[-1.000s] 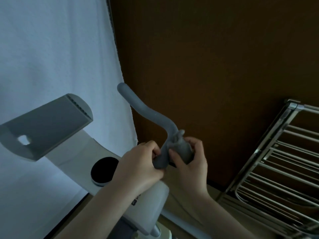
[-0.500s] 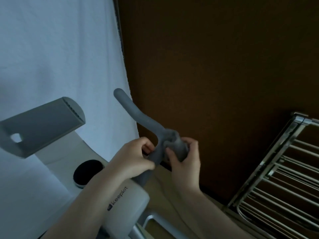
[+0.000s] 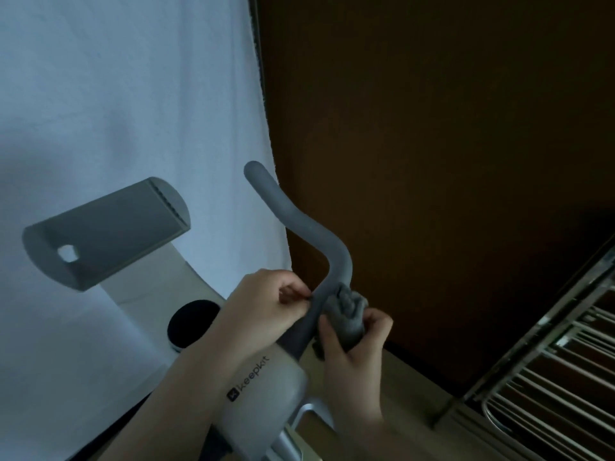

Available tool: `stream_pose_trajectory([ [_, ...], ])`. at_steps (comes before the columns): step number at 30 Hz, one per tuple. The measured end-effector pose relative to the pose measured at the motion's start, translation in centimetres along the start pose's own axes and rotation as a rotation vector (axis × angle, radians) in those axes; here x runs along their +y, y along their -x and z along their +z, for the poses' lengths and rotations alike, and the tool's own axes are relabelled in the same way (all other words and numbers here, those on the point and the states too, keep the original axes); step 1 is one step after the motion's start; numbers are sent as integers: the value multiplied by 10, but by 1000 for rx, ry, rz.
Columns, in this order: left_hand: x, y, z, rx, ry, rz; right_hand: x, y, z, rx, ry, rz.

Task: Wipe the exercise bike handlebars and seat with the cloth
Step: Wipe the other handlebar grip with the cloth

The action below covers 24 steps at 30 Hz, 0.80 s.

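Handlebars [image 3: 299, 224] are the landmark: one grey curved bar rises from the white bike body [image 3: 266, 404], bends, and runs up and to the left to its rounded tip. Its long axis therefore leads away from both hands, up and leftward. The grey cloth [image 3: 347, 314] is bunched against the right side of the bar's lower stretch, just under the bend. The right hand [image 3: 352, 354] grips the cloth, fingers and thumb curled round it. The left hand [image 3: 266, 307] sits on the bar's left side, fingertips pinching at the bar or a cloth edge; which one I cannot tell. Both hands lie close together, with the bar between them. The right hand, carrying the cloth, is the one placed to slide up the bar.

Compared with half a second ago, the cloth sits lower under the bend and more of the bike body shows. The seat is not in view.
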<state>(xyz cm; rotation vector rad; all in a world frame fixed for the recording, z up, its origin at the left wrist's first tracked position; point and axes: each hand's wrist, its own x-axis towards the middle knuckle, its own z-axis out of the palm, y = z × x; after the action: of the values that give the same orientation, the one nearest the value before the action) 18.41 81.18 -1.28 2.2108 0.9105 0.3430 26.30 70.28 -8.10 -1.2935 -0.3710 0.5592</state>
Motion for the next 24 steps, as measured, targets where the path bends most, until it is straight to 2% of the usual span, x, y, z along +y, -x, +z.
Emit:
stream_pose_trajectory([
  [4, -9, 21, 11, 160, -257, 46, -4, 6, -2, 16, -7, 22],
  [6, -10, 32, 17, 205, -305, 91, -4, 16, 0, -18, 55, -3],
  [12, -19, 48, 16, 230, -193, 138, -6, 18, -11, -51, 145, -85],
  [15, -18, 45, 19, 236, -196, 116, -5, 26, -11, -144, 234, -132],
  [19, -20, 45, 19, 261, -188, 122, -6, 22, -13, -103, 223, -186],
  [24, -19, 46, 17, 246, -180, 128, -12, 25, -15, -213, 239, -206],
])
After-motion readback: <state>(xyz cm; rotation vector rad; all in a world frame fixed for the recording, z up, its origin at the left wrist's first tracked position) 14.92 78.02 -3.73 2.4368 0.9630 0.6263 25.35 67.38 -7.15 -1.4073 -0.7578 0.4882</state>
